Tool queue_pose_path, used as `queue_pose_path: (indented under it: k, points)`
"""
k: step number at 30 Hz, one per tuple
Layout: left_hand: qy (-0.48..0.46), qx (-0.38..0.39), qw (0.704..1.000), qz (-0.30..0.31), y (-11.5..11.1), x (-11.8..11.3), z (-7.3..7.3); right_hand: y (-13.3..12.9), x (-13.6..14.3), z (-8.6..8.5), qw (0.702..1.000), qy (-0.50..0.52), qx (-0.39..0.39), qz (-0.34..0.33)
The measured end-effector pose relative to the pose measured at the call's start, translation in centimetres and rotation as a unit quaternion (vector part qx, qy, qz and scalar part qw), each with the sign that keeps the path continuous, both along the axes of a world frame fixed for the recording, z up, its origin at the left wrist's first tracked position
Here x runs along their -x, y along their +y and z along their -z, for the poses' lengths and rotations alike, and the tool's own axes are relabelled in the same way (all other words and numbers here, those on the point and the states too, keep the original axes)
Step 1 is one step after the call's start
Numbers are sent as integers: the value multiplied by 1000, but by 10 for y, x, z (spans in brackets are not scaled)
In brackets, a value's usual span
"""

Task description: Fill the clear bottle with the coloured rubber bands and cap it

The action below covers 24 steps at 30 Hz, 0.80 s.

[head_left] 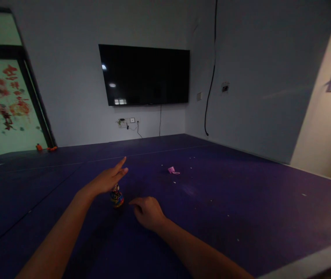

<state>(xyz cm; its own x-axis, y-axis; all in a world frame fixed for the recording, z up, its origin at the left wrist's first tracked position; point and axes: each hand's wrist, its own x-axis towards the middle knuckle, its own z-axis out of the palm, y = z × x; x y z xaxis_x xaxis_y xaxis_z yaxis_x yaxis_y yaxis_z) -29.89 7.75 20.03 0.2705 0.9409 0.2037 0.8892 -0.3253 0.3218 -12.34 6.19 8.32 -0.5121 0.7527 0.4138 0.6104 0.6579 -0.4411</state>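
A small bottle-like object with a colourful blue, yellow and red wrap stands on the purple mat, its top partly hidden behind my left hand. My left hand is open above and beside it, index finger and thumb stretched forward; whether it touches the top I cannot tell. To the right of the bottle, my right hand is low over the mat, its fingers curled in and its index fingertip pointing at the bottle with a small gap. Nothing shows in it. Farther off lies a small pink piece with a thin ring.
The purple mat spreads to the walls, with small white scraps on it. Orange objects lie by the door at the far left. A black television hangs on the far wall, and a black cable dangles near the corner.
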Motion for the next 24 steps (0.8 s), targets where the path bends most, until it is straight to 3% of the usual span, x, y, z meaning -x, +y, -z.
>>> queue_pose_path:
  k: [18,24]
  points:
    - [-95,-61,994,7,-14,6,-24,-2,-2,-4,1000,-15,11,10]
    - [-41,-86,995,5,-10,6,-22,-2,-2,-4,1000,-20,7,9]
